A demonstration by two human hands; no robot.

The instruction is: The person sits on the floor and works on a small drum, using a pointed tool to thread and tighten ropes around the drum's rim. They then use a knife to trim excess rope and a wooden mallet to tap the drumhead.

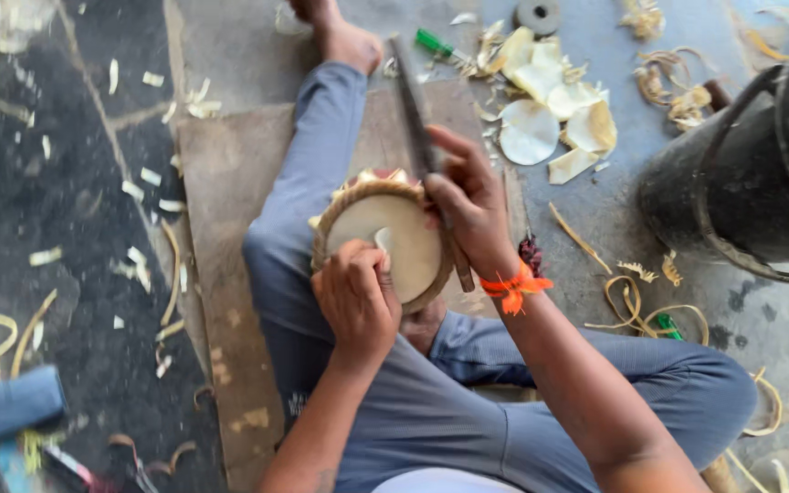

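Observation:
I sit on the floor with a small round woven basket lid (385, 239) resting on my left thigh; it has a pale flat centre and a braided straw rim. My left hand (356, 297) grips its near edge, thumb pressing a pale strip on the centre. My right hand (468, 203) is closed around a long dark metal blade (415, 114) that points away from me and lies along the lid's right side. An orange thread is tied round my right wrist.
Pale round cut-outs (545, 100) lie in a heap ahead on the right, near a green-handled tool (433, 43) and a grey ring (538, 15). A large black bucket (751, 173) stands at right. A brown board (230, 237) lies under my leg. Straw shavings litter the floor.

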